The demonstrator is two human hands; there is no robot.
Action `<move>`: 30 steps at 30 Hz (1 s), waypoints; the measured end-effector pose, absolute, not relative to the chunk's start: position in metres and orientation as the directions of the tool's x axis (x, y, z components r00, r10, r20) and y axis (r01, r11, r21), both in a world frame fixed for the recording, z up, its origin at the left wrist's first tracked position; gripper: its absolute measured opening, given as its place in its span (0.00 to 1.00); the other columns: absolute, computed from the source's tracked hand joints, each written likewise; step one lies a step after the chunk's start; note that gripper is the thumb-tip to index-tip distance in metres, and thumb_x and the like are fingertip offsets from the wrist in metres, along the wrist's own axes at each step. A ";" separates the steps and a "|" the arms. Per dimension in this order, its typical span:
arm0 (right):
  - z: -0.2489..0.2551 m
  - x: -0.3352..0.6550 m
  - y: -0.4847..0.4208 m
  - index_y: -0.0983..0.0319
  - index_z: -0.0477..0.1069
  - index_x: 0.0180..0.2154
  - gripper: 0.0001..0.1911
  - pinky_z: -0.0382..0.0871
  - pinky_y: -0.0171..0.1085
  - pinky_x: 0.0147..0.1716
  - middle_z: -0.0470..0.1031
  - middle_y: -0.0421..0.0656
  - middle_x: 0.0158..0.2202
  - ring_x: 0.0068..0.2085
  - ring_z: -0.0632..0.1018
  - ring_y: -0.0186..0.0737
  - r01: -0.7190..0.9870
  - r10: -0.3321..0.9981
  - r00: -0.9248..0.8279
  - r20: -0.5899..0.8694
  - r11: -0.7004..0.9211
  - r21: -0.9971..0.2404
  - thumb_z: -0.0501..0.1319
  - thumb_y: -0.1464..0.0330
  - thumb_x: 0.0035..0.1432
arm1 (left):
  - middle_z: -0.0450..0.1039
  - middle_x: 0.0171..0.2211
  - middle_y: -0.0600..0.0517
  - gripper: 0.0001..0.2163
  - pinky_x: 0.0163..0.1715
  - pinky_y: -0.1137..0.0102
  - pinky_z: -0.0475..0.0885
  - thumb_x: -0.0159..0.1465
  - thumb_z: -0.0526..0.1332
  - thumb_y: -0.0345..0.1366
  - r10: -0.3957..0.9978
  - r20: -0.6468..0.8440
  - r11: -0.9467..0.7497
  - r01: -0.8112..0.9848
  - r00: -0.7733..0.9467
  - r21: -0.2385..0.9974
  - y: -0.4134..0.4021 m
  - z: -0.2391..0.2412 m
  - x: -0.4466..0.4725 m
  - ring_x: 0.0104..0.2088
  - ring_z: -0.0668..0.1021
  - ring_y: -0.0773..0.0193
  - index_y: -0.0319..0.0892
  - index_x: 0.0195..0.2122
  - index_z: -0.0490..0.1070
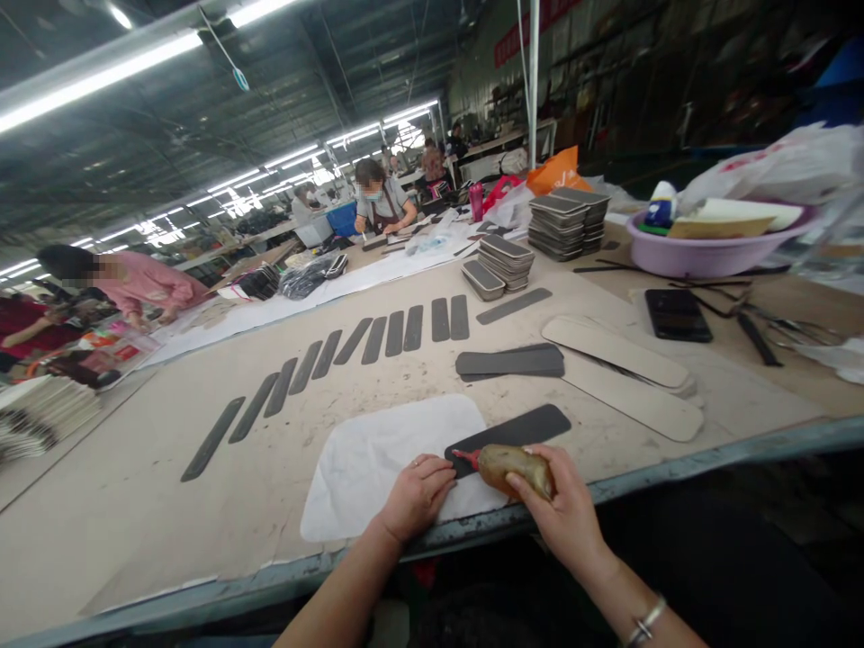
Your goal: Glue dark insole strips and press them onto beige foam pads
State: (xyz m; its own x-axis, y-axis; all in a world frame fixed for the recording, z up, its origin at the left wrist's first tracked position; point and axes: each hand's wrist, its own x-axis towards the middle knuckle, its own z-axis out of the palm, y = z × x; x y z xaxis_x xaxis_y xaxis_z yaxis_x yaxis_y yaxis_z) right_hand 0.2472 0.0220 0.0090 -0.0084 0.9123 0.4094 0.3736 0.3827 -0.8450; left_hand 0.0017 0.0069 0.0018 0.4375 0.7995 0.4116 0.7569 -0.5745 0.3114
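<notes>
A dark grey rounded strip (533,428) lies at the table's front edge, partly over a white sheet (384,450). My left hand (419,495) has its fingers together and curled at the strip's left end, pinning it; the thumb is mostly hidden. In my right hand (563,504) is a yellowish-brown squeeze bottle (509,470), held on its side with my thumb across it. Its red nozzle points left, over the strip's left part near my left fingertips. Just beyond lie a small stack of dark strips (509,362) and several beige strips (621,387).
Several dark strips (388,333) form a slanting row across the table. Stacked pieces (503,261) stand behind them. Right of these are a purple basin (708,252), a black phone (677,315) and scissors (789,324). Other people (384,202) work farther back.
</notes>
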 end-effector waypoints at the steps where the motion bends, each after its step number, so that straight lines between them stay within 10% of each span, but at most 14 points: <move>1: 0.009 0.247 0.022 0.57 0.64 0.45 0.16 0.68 0.43 0.41 0.68 0.45 0.40 0.42 0.72 0.45 0.379 0.911 -0.009 0.413 0.385 -0.841 0.60 0.59 0.56 | 0.76 0.40 0.46 0.10 0.43 0.62 0.74 0.64 0.55 0.31 0.800 0.413 -0.574 0.757 0.436 0.311 0.007 0.002 0.002 0.40 0.76 0.61 0.43 0.43 0.74; 30: 0.025 0.339 0.038 0.60 0.66 0.43 0.16 0.66 0.45 0.44 0.69 0.47 0.38 0.42 0.70 0.47 0.740 0.728 0.273 0.629 0.259 -0.620 0.62 0.59 0.55 | 0.75 0.38 0.48 0.09 0.42 0.63 0.74 0.63 0.57 0.31 0.812 0.388 -0.565 0.757 0.437 0.329 0.005 0.003 0.001 0.39 0.75 0.61 0.44 0.42 0.74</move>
